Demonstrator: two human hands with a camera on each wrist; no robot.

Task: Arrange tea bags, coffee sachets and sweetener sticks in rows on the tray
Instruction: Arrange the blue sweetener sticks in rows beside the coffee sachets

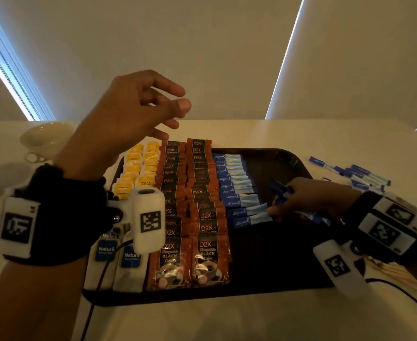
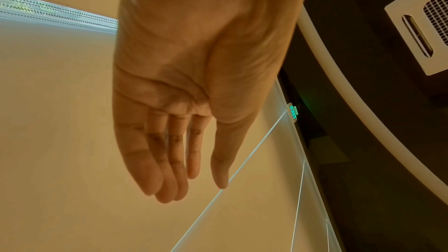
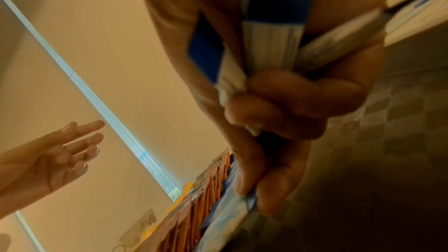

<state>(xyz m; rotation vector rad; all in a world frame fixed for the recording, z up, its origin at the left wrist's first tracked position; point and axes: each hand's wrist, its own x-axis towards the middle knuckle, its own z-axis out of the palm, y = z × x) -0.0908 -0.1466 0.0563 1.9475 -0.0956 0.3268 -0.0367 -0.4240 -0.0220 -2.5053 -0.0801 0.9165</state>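
Note:
A dark tray holds rows: yellow tea bags and white tea bags at the left, brown coffee sachets in two columns, and blue sweetener sticks in a column. My right hand grips a bunch of blue sweetener sticks and its fingertips touch the nearest stick of the column. My left hand hovers raised above the far left of the tray, fingers relaxed and holding nothing; its palm shows empty in the left wrist view.
Loose blue sweetener sticks lie on the white table right of the tray. A white cup on a saucer stands at the far left. Thin wooden stirrers lie near the right front. The tray's right half is bare.

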